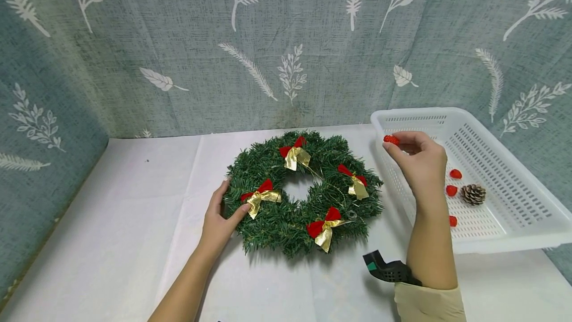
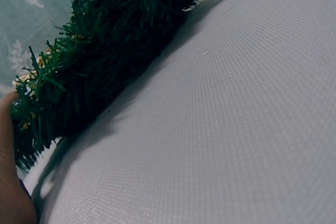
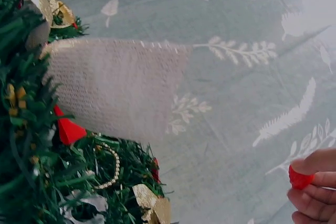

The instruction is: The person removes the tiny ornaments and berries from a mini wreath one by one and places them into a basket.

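Note:
A green artificial wreath (image 1: 277, 225) with red-and-gold bows (image 1: 261, 197) lies flat on the white table. My left hand (image 1: 216, 225) grips its left edge, the thumb on top near one bow and the fingers along the outer side. In the left wrist view, part of that hand (image 2: 10, 182) shows beside the wreath (image 2: 100, 61). Between thumb and fingertips my right hand (image 1: 422, 163) pinches a small red berry (image 1: 391, 140), raised over the left rim of a white basket. The right wrist view also shows the berry (image 3: 301, 178) in the fingers, apart from the wreath.
The white perforated plastic basket (image 1: 509, 246) stands at the right. Inside are a pine cone (image 1: 472, 194) and several more red berries (image 1: 452, 191). A thin gold bead string (image 1: 330, 185) crosses the wreath. Patterned grey-green cloth (image 1: 187, 39) hangs behind the table.

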Demonstrator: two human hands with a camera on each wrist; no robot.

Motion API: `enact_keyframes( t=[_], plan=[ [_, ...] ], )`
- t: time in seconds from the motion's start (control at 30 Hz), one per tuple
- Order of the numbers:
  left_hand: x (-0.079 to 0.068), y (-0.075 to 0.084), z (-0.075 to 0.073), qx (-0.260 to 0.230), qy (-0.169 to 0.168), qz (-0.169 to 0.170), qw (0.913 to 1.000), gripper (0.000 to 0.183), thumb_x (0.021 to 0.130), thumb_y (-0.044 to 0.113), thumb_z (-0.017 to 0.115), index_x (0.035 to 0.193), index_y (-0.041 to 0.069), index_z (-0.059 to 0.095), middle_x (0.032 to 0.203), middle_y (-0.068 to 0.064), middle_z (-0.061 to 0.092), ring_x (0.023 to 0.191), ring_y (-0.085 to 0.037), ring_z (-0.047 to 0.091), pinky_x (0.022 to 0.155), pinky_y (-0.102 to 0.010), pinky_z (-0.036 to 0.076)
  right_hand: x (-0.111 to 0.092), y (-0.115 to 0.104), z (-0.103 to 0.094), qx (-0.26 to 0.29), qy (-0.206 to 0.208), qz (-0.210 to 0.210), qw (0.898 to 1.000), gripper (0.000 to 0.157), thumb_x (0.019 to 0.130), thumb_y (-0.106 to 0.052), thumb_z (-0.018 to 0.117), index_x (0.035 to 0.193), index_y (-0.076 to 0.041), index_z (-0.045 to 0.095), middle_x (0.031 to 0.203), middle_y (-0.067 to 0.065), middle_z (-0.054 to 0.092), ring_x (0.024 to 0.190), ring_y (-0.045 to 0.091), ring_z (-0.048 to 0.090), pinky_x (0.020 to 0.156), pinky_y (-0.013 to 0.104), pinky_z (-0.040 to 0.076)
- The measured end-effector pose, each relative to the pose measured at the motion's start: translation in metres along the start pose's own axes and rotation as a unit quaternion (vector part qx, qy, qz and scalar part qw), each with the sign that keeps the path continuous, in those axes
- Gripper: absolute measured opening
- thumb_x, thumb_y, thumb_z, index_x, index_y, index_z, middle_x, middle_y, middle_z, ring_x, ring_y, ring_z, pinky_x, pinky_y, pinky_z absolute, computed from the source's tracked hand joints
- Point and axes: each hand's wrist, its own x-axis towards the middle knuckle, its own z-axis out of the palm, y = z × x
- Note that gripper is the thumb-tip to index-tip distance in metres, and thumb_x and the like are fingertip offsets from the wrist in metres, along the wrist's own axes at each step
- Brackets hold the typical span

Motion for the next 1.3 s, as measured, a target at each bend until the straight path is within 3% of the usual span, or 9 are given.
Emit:
enact_keyframes(
  t=[0.23, 0.4, 0.73, 1.03, 1.3],
  plan=[
    [0.001, 0.002, -0.001, -0.002, -0.004, 0.001, 1.0, 0.075, 0.089, 0.024, 0.067, 0.151, 0.021, 0.024, 0.157, -0.006, 0.018, 0.145, -0.027, 0.011, 0.117, -0.047, 0.015, 0.003, 0.005, -0.008, -0.004, 0.019, 0.045, 0.999, 0.032, 0.082, -0.018, 0.074, 0.107, -0.001, 0.068, 0.078, -0.017, 0.057, 0.073, 0.0, 0.056, 0.063, 0.009, 0.047],
    [0.002, 0.002, 0.0, -0.006, -0.007, 0.001, 1.0, 0.076, 0.089, 0.021, 0.067, 0.151, 0.02, 0.023, 0.158, -0.007, 0.016, 0.145, -0.026, 0.01, 0.118, -0.046, 0.015, 0.005, 0.007, -0.009, -0.009, 0.056, 0.052, 0.997, 0.029, 0.081, -0.017, 0.074, 0.103, 0.0, 0.067, 0.074, -0.016, 0.055, 0.067, -0.001, 0.055, 0.058, 0.009, 0.047],
    [0.0, 0.003, 0.002, -0.003, -0.003, -0.003, 1.0, 0.077, 0.089, 0.021, 0.067, 0.151, 0.019, 0.023, 0.157, -0.007, 0.018, 0.145, -0.027, 0.011, 0.118, -0.046, 0.015, 0.005, 0.013, -0.023, -0.053, 0.1, 0.12, 0.986, 0.033, 0.081, -0.024, 0.072, 0.107, -0.004, 0.067, 0.075, -0.018, 0.052, 0.069, -0.007, 0.051, 0.064, 0.012, 0.042],
    [0.0, 0.003, 0.002, -0.012, -0.003, 0.001, 0.9999, 0.076, 0.089, 0.021, 0.067, 0.151, 0.02, 0.024, 0.157, -0.007, 0.018, 0.145, -0.026, 0.012, 0.117, -0.046, 0.015, 0.005, 0.014, -0.034, -0.091, 0.085, 0.139, 0.982, 0.037, 0.083, -0.026, 0.07, 0.112, -0.004, 0.066, 0.075, -0.017, 0.051, 0.067, -0.009, 0.047, 0.063, 0.013, 0.041],
    [-0.001, 0.003, 0.001, -0.007, -0.004, -0.004, 1.0, 0.076, 0.089, 0.022, 0.067, 0.151, 0.021, 0.023, 0.157, -0.007, 0.016, 0.145, -0.027, 0.011, 0.117, -0.046, 0.015, 0.004, 0.015, -0.04, -0.093, 0.075, 0.162, 0.98, 0.039, 0.086, -0.025, 0.067, 0.118, -0.004, 0.062, 0.085, -0.009, 0.053, 0.068, -0.006, 0.047, 0.062, 0.013, 0.042]
  ],
)
